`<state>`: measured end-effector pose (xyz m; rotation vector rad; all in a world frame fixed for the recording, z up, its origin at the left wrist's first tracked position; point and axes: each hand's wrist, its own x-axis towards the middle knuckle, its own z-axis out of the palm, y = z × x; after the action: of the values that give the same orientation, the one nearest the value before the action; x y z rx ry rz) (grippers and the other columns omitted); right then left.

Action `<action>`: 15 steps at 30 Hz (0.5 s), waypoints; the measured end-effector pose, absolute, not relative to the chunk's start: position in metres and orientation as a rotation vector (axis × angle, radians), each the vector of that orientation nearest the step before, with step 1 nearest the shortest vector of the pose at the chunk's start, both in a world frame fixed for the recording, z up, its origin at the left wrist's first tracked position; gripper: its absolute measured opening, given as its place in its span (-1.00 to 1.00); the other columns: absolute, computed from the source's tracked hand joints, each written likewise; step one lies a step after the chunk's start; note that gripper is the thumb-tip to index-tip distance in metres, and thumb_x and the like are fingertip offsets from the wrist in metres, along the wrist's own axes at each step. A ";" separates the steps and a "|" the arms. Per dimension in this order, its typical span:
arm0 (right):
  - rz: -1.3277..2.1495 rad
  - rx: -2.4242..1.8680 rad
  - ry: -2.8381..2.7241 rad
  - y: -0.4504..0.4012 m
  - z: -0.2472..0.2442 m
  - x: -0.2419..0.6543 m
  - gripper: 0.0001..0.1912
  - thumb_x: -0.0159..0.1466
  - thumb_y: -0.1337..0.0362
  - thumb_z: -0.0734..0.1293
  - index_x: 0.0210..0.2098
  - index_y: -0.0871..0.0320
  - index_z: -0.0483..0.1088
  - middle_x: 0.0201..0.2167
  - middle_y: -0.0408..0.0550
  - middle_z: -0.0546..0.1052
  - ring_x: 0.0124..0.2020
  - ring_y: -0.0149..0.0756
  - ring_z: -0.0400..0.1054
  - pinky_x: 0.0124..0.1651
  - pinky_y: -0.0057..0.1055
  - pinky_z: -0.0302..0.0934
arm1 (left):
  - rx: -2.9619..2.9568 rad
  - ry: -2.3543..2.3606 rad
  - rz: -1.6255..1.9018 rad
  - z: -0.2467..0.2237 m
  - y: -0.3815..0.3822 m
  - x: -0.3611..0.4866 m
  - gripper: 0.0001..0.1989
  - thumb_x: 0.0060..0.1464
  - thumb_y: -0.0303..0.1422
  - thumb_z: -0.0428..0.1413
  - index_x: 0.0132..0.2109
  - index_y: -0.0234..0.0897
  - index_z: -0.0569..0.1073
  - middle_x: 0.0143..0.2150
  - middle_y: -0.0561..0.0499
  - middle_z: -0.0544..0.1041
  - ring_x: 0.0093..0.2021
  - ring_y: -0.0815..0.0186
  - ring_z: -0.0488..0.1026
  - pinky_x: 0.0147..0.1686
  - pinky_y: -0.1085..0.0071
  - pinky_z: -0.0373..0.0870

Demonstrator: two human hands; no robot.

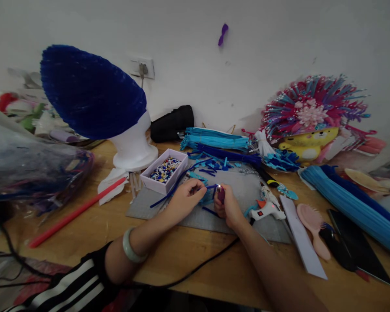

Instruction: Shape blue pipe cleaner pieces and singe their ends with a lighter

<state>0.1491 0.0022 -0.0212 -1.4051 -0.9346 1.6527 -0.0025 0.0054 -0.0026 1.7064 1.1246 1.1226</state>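
Observation:
Over the grey mat (pixel 240 186), my left hand (pixel 190 195) pinches a short dark blue pipe cleaner (pixel 210 187) that points to the right. My right hand (pixel 229 206) is closed around a dark red lighter (pixel 221 196), its bright metal top close to the pipe cleaner's tip. A small glow shows there; whether it is a flame is hard to make out. Cut blue pipe cleaner pieces (pixel 214 164) lie scattered behind both hands. To the left stands a white box (pixel 164 186) of mixed beads (pixel 165 170).
A white foam head (pixel 133 143) wears a large blue fan-shaped piece (pixel 91 93). On the right lie a glue gun (pixel 267 211), a pink hairbrush (pixel 312 221) and pipe cleaner bundles (pixel 351 203). A black cable (pixel 198 269) crosses the table front; a red stick (pixel 78 212) lies left.

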 end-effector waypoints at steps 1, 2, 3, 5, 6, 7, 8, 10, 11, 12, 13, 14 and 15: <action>1.658 -1.414 -0.910 0.002 -0.021 0.148 -0.35 0.34 -0.12 -0.04 -0.76 0.08 0.01 -0.83 -0.30 -0.10 -0.80 -0.53 -0.30 -0.72 -0.53 -0.38 | 1.708 1.127 1.125 -0.003 0.005 -0.002 -0.84 0.06 -0.33 0.05 -0.47 -0.24 0.34 -0.49 0.12 0.32 -0.41 0.35 0.28 -0.37 0.43 0.23; 1.665 -1.423 -0.874 0.001 -0.020 0.148 -0.35 0.35 -0.11 -0.05 -0.77 0.09 0.01 -0.84 -0.30 -0.10 -0.80 -0.54 -0.30 -0.72 -0.54 -0.38 | 1.713 1.128 1.127 -0.003 0.006 -0.003 -0.83 0.06 -0.33 0.05 -0.47 -0.24 0.33 -0.49 0.12 0.33 -0.41 0.35 0.28 -0.37 0.43 0.23; 1.673 -1.420 -0.837 0.001 -0.018 0.148 -0.34 0.35 -0.12 -0.06 -0.77 0.09 0.01 -0.84 -0.30 -0.10 -0.79 -0.54 -0.31 -0.72 -0.54 -0.39 | 1.721 1.128 1.125 -0.004 0.006 -0.003 -0.83 0.07 -0.33 0.05 -0.46 -0.24 0.33 -0.49 0.12 0.33 -0.41 0.35 0.28 -0.37 0.43 0.24; 1.691 -1.362 -0.806 0.001 -0.013 0.152 -0.33 0.33 -0.19 -0.09 -0.75 0.08 0.02 -0.83 -0.31 -0.10 -0.78 -0.54 -0.32 -0.71 -0.54 -0.40 | 1.751 1.140 1.126 -0.005 0.007 -0.005 -0.82 0.10 -0.33 0.03 -0.45 -0.24 0.33 -0.48 0.11 0.34 -0.42 0.34 0.29 -0.38 0.43 0.25; 1.696 -1.333 -0.810 0.001 -0.011 0.156 -0.33 0.30 -0.24 -0.07 -0.72 0.08 0.05 -0.82 -0.32 -0.10 -0.77 -0.53 -0.32 -0.71 -0.53 -0.39 | 1.785 1.160 1.131 -0.005 0.009 -0.007 -0.83 0.12 -0.34 0.03 -0.43 -0.24 0.35 -0.47 0.10 0.36 -0.41 0.33 0.31 -0.37 0.42 0.27; 1.690 -1.318 -0.838 0.001 -0.009 0.161 -0.34 0.26 -0.29 -0.01 -0.70 0.07 0.09 -0.81 -0.34 -0.08 -0.76 -0.53 -0.31 -0.70 -0.53 -0.37 | 1.840 1.191 1.135 -0.005 0.010 -0.009 -0.83 0.14 -0.35 0.02 -0.41 -0.24 0.37 -0.44 0.08 0.38 -0.39 0.32 0.33 -0.34 0.41 0.30; 1.670 -1.327 -0.901 0.002 -0.007 0.168 -0.38 0.20 -0.31 0.10 -0.66 0.08 0.15 -0.80 -0.36 -0.06 -0.75 -0.52 -0.30 -0.69 -0.52 -0.36 | 1.915 1.236 1.137 -0.006 0.012 -0.012 -0.85 0.15 -0.36 0.02 -0.39 -0.24 0.39 -0.41 0.06 0.41 -0.35 0.29 0.36 -0.29 0.38 0.33; 1.547 -1.426 -1.164 0.003 -0.004 0.181 -0.53 0.05 -0.17 0.37 -0.61 0.10 0.26 -0.79 -0.36 0.02 -0.72 -0.52 -0.22 -0.65 -0.51 -0.30 | 2.116 1.344 1.098 -0.006 0.016 -0.017 -0.87 0.16 -0.40 0.04 -0.33 -0.24 0.45 -0.31 -0.01 0.47 -0.22 0.21 0.41 -0.13 0.28 0.37; 1.448 -1.485 -1.345 0.004 -0.004 0.188 -0.58 -0.01 -0.06 0.45 -0.62 0.11 0.28 -0.78 -0.33 0.09 -0.69 -0.52 -0.15 -0.62 -0.50 -0.26 | 2.202 1.404 1.061 -0.006 0.019 -0.019 -0.88 0.17 -0.41 0.05 -0.30 -0.25 0.48 -0.26 -0.05 0.48 -0.16 0.16 0.42 -0.07 0.23 0.37; 1.363 -1.534 -1.517 0.004 -0.004 0.192 -0.63 -0.05 0.04 0.49 -0.64 0.12 0.30 -0.76 -0.30 0.16 -0.66 -0.50 -0.07 -0.59 -0.49 -0.22 | 2.270 1.449 1.013 -0.007 0.021 -0.021 -0.86 0.17 -0.43 0.05 -0.27 -0.26 0.51 -0.23 -0.08 0.49 -0.13 0.13 0.42 -0.03 0.18 0.37; 1.291 -1.579 -1.674 0.004 -0.005 0.196 -0.68 -0.07 0.12 0.51 -0.65 0.13 0.33 -0.74 -0.26 0.23 -0.63 -0.47 0.01 -0.56 -0.48 -0.17 | 2.321 1.484 0.971 -0.008 0.022 -0.022 -0.85 0.18 -0.44 0.05 -0.24 -0.26 0.53 -0.20 -0.10 0.49 -0.10 0.11 0.42 0.00 0.16 0.37; 1.241 -1.617 -1.810 0.003 -0.006 0.197 -0.73 -0.07 0.19 0.51 -0.66 0.13 0.35 -0.72 -0.23 0.29 -0.60 -0.44 0.07 -0.54 -0.47 -0.13 | 2.357 1.507 0.936 -0.009 0.023 -0.023 -0.83 0.19 -0.45 0.04 -0.21 -0.26 0.55 -0.18 -0.11 0.49 -0.09 0.10 0.42 0.02 0.14 0.37; 1.210 -1.648 -1.918 0.002 -0.007 0.197 -0.78 -0.07 0.23 0.49 -0.66 0.14 0.38 -0.70 -0.21 0.33 -0.58 -0.42 0.12 -0.52 -0.46 -0.11 | 2.382 1.517 0.910 -0.010 0.024 -0.024 -0.81 0.20 -0.46 0.04 -0.19 -0.26 0.56 -0.17 -0.11 0.49 -0.08 0.09 0.42 0.03 0.13 0.37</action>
<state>0.1973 0.0024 -0.0071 -1.6476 -1.9175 1.2096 -0.0235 0.0241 -0.0095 2.3825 1.5174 0.9103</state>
